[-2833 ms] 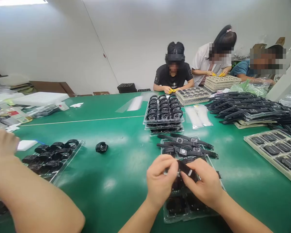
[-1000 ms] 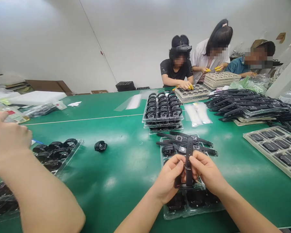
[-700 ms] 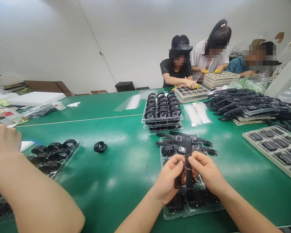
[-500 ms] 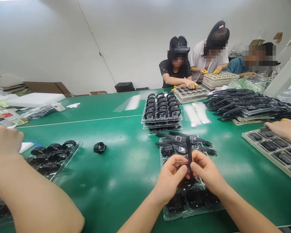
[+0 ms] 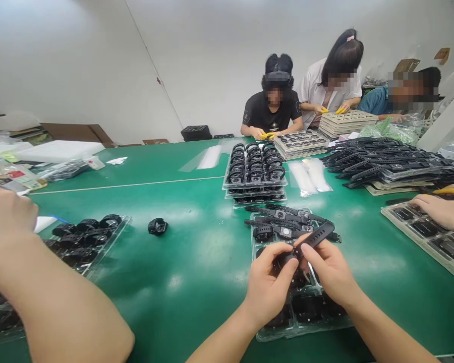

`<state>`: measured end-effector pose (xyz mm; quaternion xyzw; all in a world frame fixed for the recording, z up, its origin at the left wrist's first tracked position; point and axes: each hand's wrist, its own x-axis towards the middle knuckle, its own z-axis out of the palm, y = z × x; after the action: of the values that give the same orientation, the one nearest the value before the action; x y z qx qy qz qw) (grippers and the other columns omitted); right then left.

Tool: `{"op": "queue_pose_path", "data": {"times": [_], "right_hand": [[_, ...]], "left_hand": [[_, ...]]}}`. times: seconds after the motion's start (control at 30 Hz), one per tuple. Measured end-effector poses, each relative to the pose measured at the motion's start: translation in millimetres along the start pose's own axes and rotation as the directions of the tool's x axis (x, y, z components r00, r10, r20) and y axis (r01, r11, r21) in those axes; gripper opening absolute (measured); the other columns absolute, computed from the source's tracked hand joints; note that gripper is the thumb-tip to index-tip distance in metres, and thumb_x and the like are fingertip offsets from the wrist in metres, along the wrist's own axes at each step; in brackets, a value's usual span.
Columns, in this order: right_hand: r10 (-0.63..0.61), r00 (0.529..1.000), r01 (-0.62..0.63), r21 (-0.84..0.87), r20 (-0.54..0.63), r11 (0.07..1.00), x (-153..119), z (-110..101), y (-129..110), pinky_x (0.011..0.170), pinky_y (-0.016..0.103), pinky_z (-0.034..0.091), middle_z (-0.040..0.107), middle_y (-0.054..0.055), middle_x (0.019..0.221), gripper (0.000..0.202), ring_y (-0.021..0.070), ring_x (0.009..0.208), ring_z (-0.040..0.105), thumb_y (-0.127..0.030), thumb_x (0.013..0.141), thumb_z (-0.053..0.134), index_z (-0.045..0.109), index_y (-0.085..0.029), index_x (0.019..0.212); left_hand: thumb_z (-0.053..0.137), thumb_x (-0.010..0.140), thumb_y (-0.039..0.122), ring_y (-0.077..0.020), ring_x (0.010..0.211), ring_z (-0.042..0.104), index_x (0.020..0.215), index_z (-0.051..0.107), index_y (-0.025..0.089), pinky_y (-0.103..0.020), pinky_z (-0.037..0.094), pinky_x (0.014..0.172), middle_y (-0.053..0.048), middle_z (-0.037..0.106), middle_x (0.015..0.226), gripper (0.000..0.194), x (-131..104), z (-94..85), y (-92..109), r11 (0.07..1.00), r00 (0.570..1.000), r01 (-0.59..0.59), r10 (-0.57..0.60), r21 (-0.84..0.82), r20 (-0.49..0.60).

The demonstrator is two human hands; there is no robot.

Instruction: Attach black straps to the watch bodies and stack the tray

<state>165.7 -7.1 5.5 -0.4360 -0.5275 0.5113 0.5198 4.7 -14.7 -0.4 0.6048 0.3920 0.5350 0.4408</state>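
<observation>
Between my two hands is a black smartwatch with a perforated strap (image 5: 318, 236). My left hand (image 5: 268, 285) is closed on the watch's body end, thumb and fingers pinching it. With thumb and fingers, my right hand (image 5: 330, 267) grips the strap, whose free end points up and to the right. Fingers hide much of the watch's body. Right under my hands lies a clear plastic tray (image 5: 287, 330) with black watches in its pockets. Several watches with straps laid out flat (image 5: 283, 214) rest across the tray's far end.
A stack of watch trays (image 5: 254, 174) stands beyond. On the left are a lone watch (image 5: 158, 226), another tray (image 5: 109, 239) and a co-worker's arm (image 5: 60, 297). A co-worker's hand (image 5: 439, 209) touches a beige tray (image 5: 397, 227) at right. Co-workers sit and stand across the table.
The strap in my hands has swung from upright to slanting up and right. The co-worker in black opposite has drawn their hands back from the beige tray.
</observation>
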Motion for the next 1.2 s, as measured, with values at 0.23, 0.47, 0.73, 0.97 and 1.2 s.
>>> {"op": "queue_pose_path", "data": {"times": [0.23, 0.47, 0.73, 0.97, 1.2], "right_hand": [[0.043, 0.999, -0.049, 0.196, 0.034, 0.979, 2, 1, 8, 0.061, 0.032, 0.056, 0.066, 0.001, 0.074, 0.027, 0.0182, 0.063, 0.064, -0.048, 0.094, 0.065, 0.069, -0.021, 0.095], [0.093, 0.993, -0.111, 0.344, 0.070, 0.932, 3, 3, 6, 0.059, 0.029, 0.057, 0.067, 0.000, 0.071, 0.025, 0.0164, 0.060, 0.064, -0.046, 0.089, 0.073, 0.070, -0.022, 0.092], [-0.011, 0.996, -0.015, 0.285, 0.089, 0.958, -3, -1, 9, 0.064, 0.029, 0.056, 0.069, 0.001, 0.079, 0.021, 0.0157, 0.065, 0.063, -0.044, 0.097, 0.065, 0.071, -0.024, 0.099], [-0.277, 0.922, 0.345, -0.252, 0.269, 0.904, 4, -11, -2, 0.066, 0.030, 0.050, 0.060, 0.002, 0.075, 0.030, 0.0172, 0.069, 0.059, -0.038, 0.106, 0.050, 0.075, -0.025, 0.115], [-0.192, 0.920, 0.304, -0.312, 0.341, 0.900, 4, -9, -1, 0.063, 0.028, 0.047, 0.054, 0.000, 0.076, 0.036, 0.0164, 0.069, 0.055, -0.033, 0.109, 0.042, 0.069, -0.029, 0.132]], "left_hand": [[0.065, 0.092, 0.009, -0.0186, 0.085, 0.072, 0.112, 0.072, 0.027, -0.029, 0.058, 0.079, -0.002, 0.079, 0.091, 0.028, 2, -4.0, 2, 0.905, 0.922, -0.385, 0.386, 0.182, 0.029], [0.060, 0.094, 0.004, -0.0189, 0.085, 0.070, 0.129, 0.067, 0.028, -0.029, 0.058, 0.076, -0.005, 0.077, 0.094, 0.043, 3, -4.7, 0, 0.774, 0.832, -0.546, 0.547, 0.321, 0.095], [0.057, 0.096, 0.009, -0.0215, 0.080, 0.068, 0.122, 0.070, 0.023, -0.033, 0.056, 0.073, -0.006, 0.075, 0.086, 0.032, 4, -7.7, 3, 0.719, 0.806, -0.581, 0.574, 0.381, 0.147], [0.065, 0.096, 0.028, -0.0149, 0.071, 0.064, 0.087, 0.066, 0.021, -0.026, 0.051, 0.069, -0.001, 0.070, 0.078, 0.011, 9, -4.2, 12, 0.992, 0.994, 0.053, -0.041, -0.115, 0.100], [0.077, 0.087, 0.045, -0.0109, 0.063, 0.062, 0.101, 0.053, 0.025, -0.023, 0.049, 0.067, 0.005, 0.064, 0.073, 0.035, 13, -1.2, 12, 0.675, 0.907, 0.419, -0.338, -0.608, 0.250]]}}
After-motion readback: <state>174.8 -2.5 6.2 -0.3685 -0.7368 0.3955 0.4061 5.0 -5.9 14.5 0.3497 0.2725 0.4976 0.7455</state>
